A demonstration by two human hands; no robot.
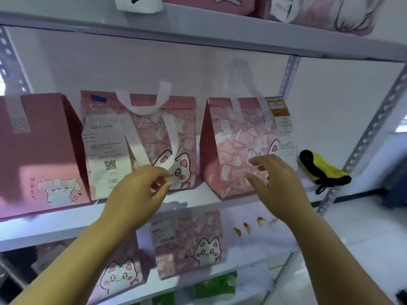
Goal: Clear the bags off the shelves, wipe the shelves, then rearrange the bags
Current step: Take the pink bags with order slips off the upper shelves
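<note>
Three pink cat-print bags stand on the middle white shelf [193,200]. A plain pink bag [41,150] is at the left. A middle bag [141,139] carries a receipt and white handles. A right bag [240,142] has labels on its edge. My left hand [141,192] hovers in front of the middle bag's lower part, fingers loosely curled near a drooping handle; whether it touches is unclear. My right hand [277,183] is spread in front of the right bag's lower front, holding nothing. A yellow and black cloth [323,170] lies on the shelf's right end.
The shelf above holds more pink bags [326,12] with paper tags hanging over its edge. The shelf below has two cat bags [187,241] and, lower, green bags [215,287]. Perforated metal posts [374,124] frame the right side. A white floor shows at the right.
</note>
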